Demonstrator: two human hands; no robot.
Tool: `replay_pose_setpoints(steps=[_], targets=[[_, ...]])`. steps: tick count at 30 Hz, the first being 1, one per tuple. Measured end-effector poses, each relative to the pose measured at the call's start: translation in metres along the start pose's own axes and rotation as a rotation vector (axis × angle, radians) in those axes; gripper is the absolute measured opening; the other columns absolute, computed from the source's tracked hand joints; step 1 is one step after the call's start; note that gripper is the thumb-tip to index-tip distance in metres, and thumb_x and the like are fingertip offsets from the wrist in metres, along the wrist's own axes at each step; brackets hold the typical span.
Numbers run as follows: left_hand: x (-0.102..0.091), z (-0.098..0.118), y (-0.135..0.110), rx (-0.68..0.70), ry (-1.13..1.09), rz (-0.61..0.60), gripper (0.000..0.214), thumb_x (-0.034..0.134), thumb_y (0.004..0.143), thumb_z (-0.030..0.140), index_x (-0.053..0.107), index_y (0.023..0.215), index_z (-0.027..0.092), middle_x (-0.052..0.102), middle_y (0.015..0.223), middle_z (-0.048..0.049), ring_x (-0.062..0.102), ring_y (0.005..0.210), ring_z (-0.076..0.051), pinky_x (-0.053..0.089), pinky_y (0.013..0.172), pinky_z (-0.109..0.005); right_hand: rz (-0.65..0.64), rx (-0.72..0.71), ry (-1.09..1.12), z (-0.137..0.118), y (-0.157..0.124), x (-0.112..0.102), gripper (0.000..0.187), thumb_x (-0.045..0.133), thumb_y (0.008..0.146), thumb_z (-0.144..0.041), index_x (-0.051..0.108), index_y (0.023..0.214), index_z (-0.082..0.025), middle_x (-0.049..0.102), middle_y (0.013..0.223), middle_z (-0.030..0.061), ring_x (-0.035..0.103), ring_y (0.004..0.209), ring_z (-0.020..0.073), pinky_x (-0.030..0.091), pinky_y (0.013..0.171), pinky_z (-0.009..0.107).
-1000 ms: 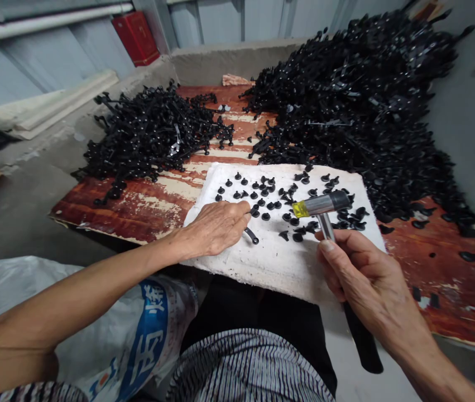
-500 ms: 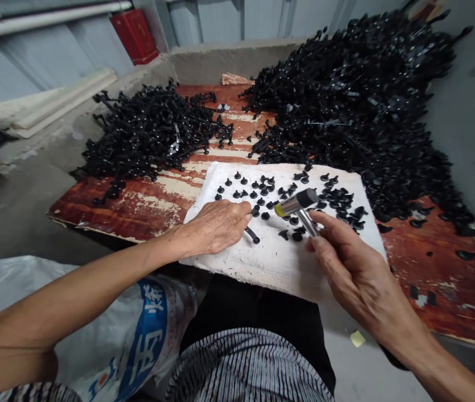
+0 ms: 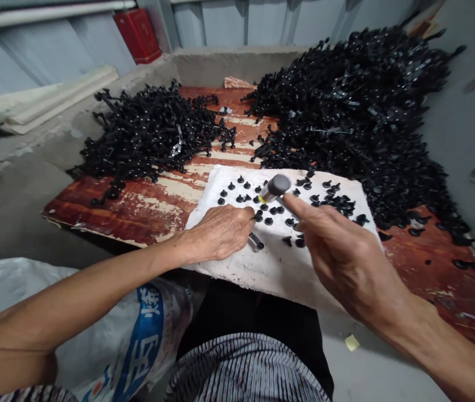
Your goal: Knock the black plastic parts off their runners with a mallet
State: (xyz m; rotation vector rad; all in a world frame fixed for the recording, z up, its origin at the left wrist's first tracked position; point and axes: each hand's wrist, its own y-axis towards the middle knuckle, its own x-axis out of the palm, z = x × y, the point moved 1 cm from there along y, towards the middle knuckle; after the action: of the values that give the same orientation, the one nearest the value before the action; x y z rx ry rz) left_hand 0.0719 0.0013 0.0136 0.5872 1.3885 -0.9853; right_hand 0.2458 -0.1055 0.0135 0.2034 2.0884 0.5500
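Observation:
My right hand (image 3: pixel 337 257) grips a small hammer (image 3: pixel 274 188) with a grey head and yellow face. The head hangs just above the white foam block (image 3: pixel 279 262), close to my left fingertips. My left hand (image 3: pixel 220 231) rests on the block with its fingers pinched on a small black strip part (image 3: pixel 256 240). Several small black button-like pieces (image 3: pixel 268 209) are stuck in rows on the block beyond both hands.
The block lies on a worn red board (image 3: pixel 145 204). A pile of black plastic parts (image 3: pixel 149 131) sits at the back left and a much larger pile (image 3: pixel 363 111) at the back right. A printed white sack (image 3: pixel 137 335) is beside my lap. A red box (image 3: pixel 139 33) stands behind.
My right hand has swung the hammer leftward and forward, from the block's right part to just beyond my left fingertips. My left hand has stayed pinched on the strip.

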Motion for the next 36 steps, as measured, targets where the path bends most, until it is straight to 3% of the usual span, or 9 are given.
replay_pose_setpoints(steps=[3, 7, 11, 15, 21, 25, 29, 36], targets=[[0.0, 0.0, 0.001, -0.002, -0.005, -0.014, 0.026, 0.032, 0.093, 0.02, 0.057, 0.09, 0.014, 0.063, 0.077, -0.0091, 0.059, 0.065, -0.019, 0.039, 0.06, -0.03, 0.089, -0.044, -0.023, -0.001, 0.0, 0.0, 0.052, 0.038, 0.092, -0.013, 0.053, 0.14, -0.025, 0.057, 0.079, 0.0048, 0.052, 0.06, 0.0153, 0.049, 0.055, 0.027], [0.002, 0.001, 0.001, -0.061, -0.082, 0.021, 0.031, 0.028, 0.096, 0.026, 0.057, 0.093, 0.015, 0.062, 0.071, -0.0065, 0.059, 0.064, -0.017, 0.041, 0.063, -0.03, -0.127, -0.015, -0.182, 0.006, 0.002, 0.006, 0.05, 0.037, 0.09, -0.013, 0.058, 0.135, -0.018, 0.061, 0.077, 0.0054, 0.05, 0.053, 0.0133, 0.046, 0.05, 0.026], [0.003, 0.003, 0.002, -0.131, -0.139, 0.038, 0.03, 0.03, 0.096, 0.026, 0.057, 0.086, 0.016, 0.059, 0.066, -0.0053, 0.056, 0.06, -0.017, 0.039, 0.062, -0.03, 0.026, -0.026, -0.056, 0.004, 0.002, 0.003, 0.046, 0.038, 0.095, -0.014, 0.054, 0.137, -0.013, 0.063, 0.08, 0.0075, 0.056, 0.062, 0.0154, 0.051, 0.057, 0.028], [0.003, 0.002, 0.003, -0.147, -0.228, 0.038, 0.026, 0.034, 0.094, 0.027, 0.055, 0.083, 0.018, 0.054, 0.063, -0.0023, 0.048, 0.056, -0.014, 0.034, 0.058, -0.028, -0.149, -0.042, -0.231, 0.007, -0.001, 0.008, 0.05, 0.035, 0.091, -0.012, 0.055, 0.137, -0.012, 0.061, 0.077, 0.0074, 0.05, 0.051, 0.0132, 0.044, 0.047, 0.026], [0.009, -0.003, 0.0, -0.154, -0.374, 0.131, 0.022, 0.036, 0.094, 0.034, 0.049, 0.083, 0.019, 0.051, 0.066, -0.0011, 0.046, 0.058, -0.014, 0.029, 0.055, -0.028, -0.224, -0.014, -0.19, 0.012, 0.003, 0.013, 0.057, 0.034, 0.088, -0.01, 0.051, 0.142, -0.013, 0.065, 0.082, 0.0087, 0.059, 0.062, 0.0158, 0.053, 0.061, 0.031], [0.01, -0.005, -0.004, -0.231, -0.568, 0.191, 0.016, 0.044, 0.091, 0.031, 0.048, 0.1, 0.018, 0.044, 0.057, 0.006, 0.039, 0.05, -0.011, 0.027, 0.05, -0.025, -0.012, 0.04, 0.073, 0.007, 0.001, -0.001, 0.047, 0.04, 0.093, -0.016, 0.056, 0.136, -0.012, 0.07, 0.096, 0.0106, 0.063, 0.072, 0.0154, 0.055, 0.069, 0.031], [0.005, -0.004, -0.004, -0.226, -0.844, 0.27, 0.03, 0.047, 0.089, 0.024, 0.047, 0.118, 0.02, 0.039, 0.054, 0.0102, 0.037, 0.046, -0.008, 0.03, 0.047, -0.02, 0.131, 0.232, 0.211, 0.013, -0.019, -0.014, 0.043, 0.049, 0.093, -0.026, 0.059, 0.133, -0.012, 0.066, 0.077, 0.0055, 0.057, 0.061, 0.0135, 0.053, 0.062, 0.029], [-0.001, 0.004, 0.002, -0.339, -1.073, 0.109, 0.013, 0.052, 0.088, 0.02, 0.061, 0.096, 0.016, 0.044, 0.052, 0.0077, 0.038, 0.039, -0.005, 0.029, 0.036, -0.015, 0.178, 0.548, 0.406, 0.036, -0.059, -0.003, 0.042, 0.056, 0.092, -0.04, 0.06, 0.132, -0.027, 0.062, 0.076, 0.0008, 0.051, 0.058, 0.0118, 0.041, 0.044, 0.023]])
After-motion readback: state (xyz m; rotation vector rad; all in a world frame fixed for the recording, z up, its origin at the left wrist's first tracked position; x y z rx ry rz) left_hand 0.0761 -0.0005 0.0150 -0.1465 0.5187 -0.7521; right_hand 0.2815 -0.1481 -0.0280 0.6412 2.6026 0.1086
